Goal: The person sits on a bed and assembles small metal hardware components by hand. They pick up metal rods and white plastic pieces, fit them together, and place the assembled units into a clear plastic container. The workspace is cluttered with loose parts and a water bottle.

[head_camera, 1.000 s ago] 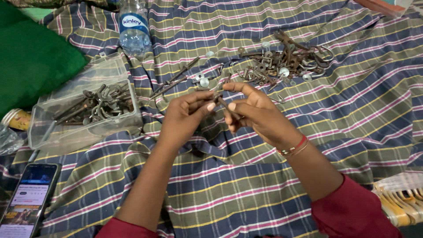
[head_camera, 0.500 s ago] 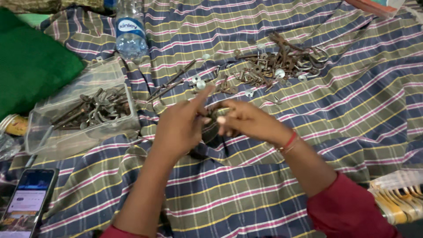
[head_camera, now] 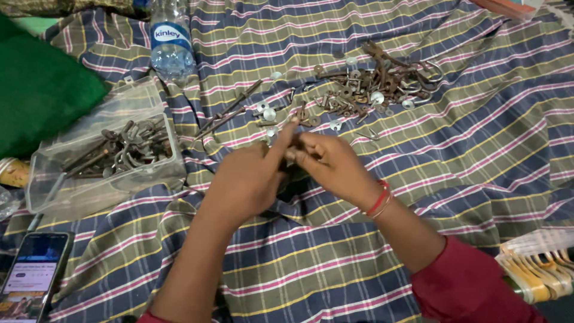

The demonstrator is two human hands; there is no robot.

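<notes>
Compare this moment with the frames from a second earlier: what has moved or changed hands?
Both hands dropped and closed together: the left hand and right hand now meet fingertip to fingertip, hiding the rusty bolt seen between them a second ago. Unchanged: the hardware pile, clear plastic box, bottle and phone on the plaid cloth.
</notes>
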